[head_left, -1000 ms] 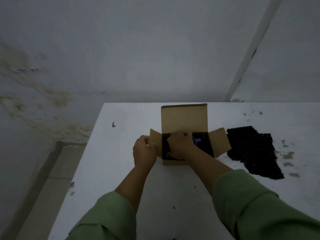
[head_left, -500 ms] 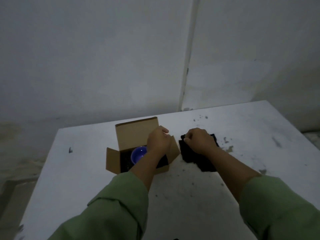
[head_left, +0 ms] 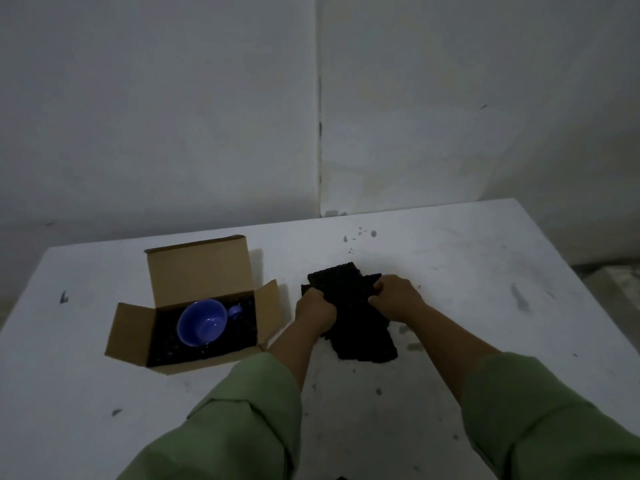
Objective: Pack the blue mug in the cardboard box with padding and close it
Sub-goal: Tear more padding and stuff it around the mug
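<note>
Round blue ceramic mug (head_left: 204,323) sat in the open brown cardboard box (head_left: 194,271) near the table's left edge, on dark padding; I had left hand (head_left: 316,310) and right hand (head_left: 394,299) gripping the black padding sheet (head_left: 360,337); top padding and closing remained.

Dim, flat lighting; faint shadows, soft grainy detail throughout.

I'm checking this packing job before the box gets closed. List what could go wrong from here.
1. The blue mug lies uncovered in the open cardboard box, with dark padding only below and beside it; closing now would probably leave its top unprotected.
2. The left hand and right hand both grip the black padding sheet, so nothing steadies the box; pushing the sheet in could shift it.
</note>
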